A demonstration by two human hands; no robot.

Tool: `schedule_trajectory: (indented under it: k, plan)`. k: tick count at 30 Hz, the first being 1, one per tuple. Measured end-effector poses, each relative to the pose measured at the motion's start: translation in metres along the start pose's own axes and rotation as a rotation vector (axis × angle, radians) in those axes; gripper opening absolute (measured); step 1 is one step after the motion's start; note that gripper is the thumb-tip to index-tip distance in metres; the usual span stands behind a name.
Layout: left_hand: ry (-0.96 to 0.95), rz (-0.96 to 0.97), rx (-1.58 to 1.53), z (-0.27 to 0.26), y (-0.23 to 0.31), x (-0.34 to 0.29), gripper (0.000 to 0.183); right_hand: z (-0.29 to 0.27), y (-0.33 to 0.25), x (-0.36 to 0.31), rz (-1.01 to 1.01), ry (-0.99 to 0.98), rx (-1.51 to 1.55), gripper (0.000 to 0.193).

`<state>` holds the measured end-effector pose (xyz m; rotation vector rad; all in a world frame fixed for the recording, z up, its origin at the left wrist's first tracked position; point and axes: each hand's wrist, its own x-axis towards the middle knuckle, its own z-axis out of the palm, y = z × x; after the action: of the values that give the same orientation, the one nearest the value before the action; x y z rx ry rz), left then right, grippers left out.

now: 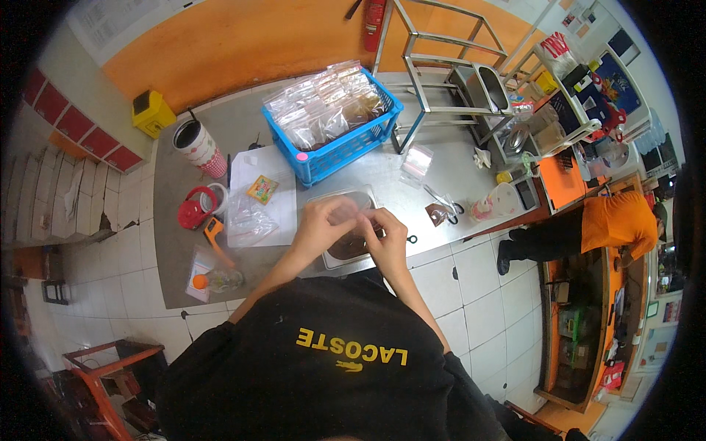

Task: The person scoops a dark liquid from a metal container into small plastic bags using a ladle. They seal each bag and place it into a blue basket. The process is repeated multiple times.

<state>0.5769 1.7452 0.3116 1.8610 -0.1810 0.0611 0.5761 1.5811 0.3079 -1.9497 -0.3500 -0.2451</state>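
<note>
Clear plastic bag (343,212) sits over the steel tray (340,263), between the left hand (325,223) and right hand (387,237), fingertips of both pinched on it

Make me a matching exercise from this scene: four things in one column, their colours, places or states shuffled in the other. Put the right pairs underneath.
Things
1. Metal tray
2. Crate
3. Bottle
4. Bin

Descriptions
A. Yellow
B. Beneath the left hand and right hand
C. Blue
D. Lying on its side, with an orange cap

Pairs: 1-B, 2-C, 3-D, 4-A
</note>
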Motion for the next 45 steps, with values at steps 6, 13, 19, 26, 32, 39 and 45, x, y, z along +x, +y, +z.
schedule_trajectory:
  k: [6, 13, 19, 26, 32, 39, 45]
  plan:
    - [-0.139, 0.014, -0.170, -0.009, -0.010, -0.003, 0.013, -0.006, -0.005, -0.002, -0.052, -0.067, -0.120, 0.009]
    - [0.001, 0.257, 0.375, -0.005, -0.003, -0.004, 0.013, -0.004, -0.020, -0.006, -0.072, 0.006, -0.392, 0.008]
    - [0.164, 0.235, 0.442, 0.004, 0.006, -0.015, 0.012, -0.009, -0.024, -0.001, 0.036, 0.155, -0.395, 0.013]
    - [0.236, -0.099, -0.607, 0.021, -0.026, -0.015, 0.061, -0.021, -0.023, 0.001, 0.181, 0.163, 0.123, 0.025]
    - [0.134, -0.178, -0.578, 0.005, -0.031, -0.007, 0.049, -0.028, -0.006, -0.011, 0.095, 0.136, 0.072, 0.017]
    - [-0.028, 0.411, 0.385, -0.013, -0.016, -0.001, 0.058, -0.027, -0.003, -0.018, 0.130, 0.003, -0.004, 0.032]
    - [-0.215, 0.421, 0.439, -0.011, -0.018, -0.004, 0.062, -0.013, 0.023, -0.025, 0.042, -0.005, -0.114, 0.011]
